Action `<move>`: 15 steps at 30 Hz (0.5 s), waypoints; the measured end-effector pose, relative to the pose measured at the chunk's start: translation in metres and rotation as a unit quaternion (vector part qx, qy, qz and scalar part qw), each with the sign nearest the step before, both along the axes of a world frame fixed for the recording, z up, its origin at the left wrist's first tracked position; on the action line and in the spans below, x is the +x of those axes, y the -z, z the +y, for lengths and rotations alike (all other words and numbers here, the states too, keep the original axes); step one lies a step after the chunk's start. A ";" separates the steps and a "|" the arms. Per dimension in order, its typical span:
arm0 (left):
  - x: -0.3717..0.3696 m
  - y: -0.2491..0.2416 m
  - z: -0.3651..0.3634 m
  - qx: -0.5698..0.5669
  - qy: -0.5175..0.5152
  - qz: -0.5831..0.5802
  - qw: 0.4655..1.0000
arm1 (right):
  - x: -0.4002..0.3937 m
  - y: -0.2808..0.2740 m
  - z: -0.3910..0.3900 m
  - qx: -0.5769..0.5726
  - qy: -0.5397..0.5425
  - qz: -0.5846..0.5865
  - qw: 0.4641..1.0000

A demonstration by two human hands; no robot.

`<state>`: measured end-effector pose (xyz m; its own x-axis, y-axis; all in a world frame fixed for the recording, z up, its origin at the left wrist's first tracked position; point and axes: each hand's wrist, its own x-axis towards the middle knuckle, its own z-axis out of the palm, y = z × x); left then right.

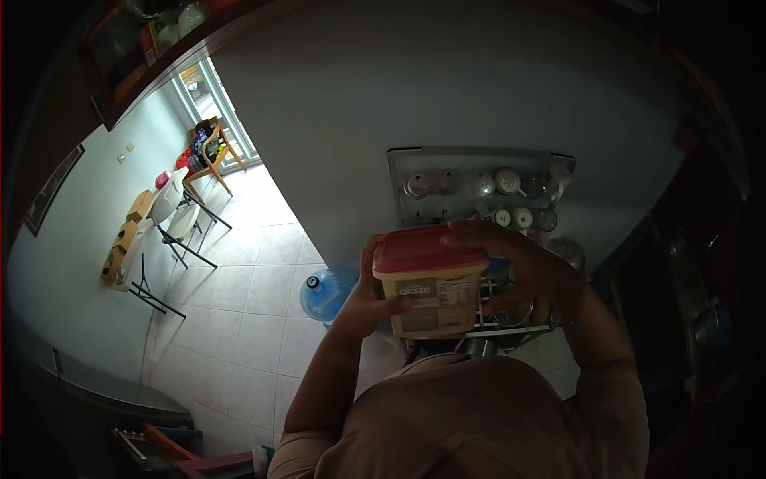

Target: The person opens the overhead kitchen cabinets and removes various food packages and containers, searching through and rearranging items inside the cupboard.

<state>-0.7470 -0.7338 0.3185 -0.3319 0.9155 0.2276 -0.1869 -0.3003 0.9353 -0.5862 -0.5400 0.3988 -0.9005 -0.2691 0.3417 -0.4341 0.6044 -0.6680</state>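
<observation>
**Two-handed hold on a lidded tub**

Clamped from both sides: left hand (369, 297) wrapped round the left wall and lower corner of the plastic tub (429, 292), thumb across the front near the label; right hand (519, 267) closed over the right side, fingers (471, 231) curled over the back edge of the red lid (424, 250). Held up at chest height, close to the body, upright or only slightly tilted, in front of the dish rack (511, 319) and clear of it.

Probably light for its bulk, though contents hidden, so weight uncertain. Thin moulded plastic walls, likely to flex a little under a hard squeeze; smooth and somewhat slick, with a printed paper-like label on the front giving a bit more friction. Squarish body, tapering downward, rounded corners. Best taken by opposite walls under the lid's rim, as here; lifting by the lid alone risky if it only snaps on.

Behind, on the pale wall, a white rack of cups (479, 185), glossy and round, mouths outward. Below left, a blue water bottle (321, 294) on pale floor tiles (255, 279). Further off, folding chairs (179, 219) beside cardboard boxes (128, 231).
</observation>
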 end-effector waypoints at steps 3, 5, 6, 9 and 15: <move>-0.002 0.003 -0.001 0.001 -0.002 -0.048 0.999 | 0.002 0.008 0.001 0.017 0.030 0.056 0.998; -0.001 0.004 0.000 -0.001 -0.013 -0.090 0.996 | 0.006 0.014 -0.003 -0.007 0.064 0.084 0.994; 0.000 0.004 0.001 0.000 -0.011 -0.089 0.996 | 0.007 0.014 -0.005 -0.006 0.065 0.085 0.994; 0.003 0.006 0.003 0.004 0.023 -0.143 0.989 | 0.011 0.017 -0.012 0.035 0.124 0.066 0.990; 0.006 0.009 0.006 0.010 0.057 -0.162 0.985 | 0.017 0.019 -0.019 0.048 0.165 0.077 0.982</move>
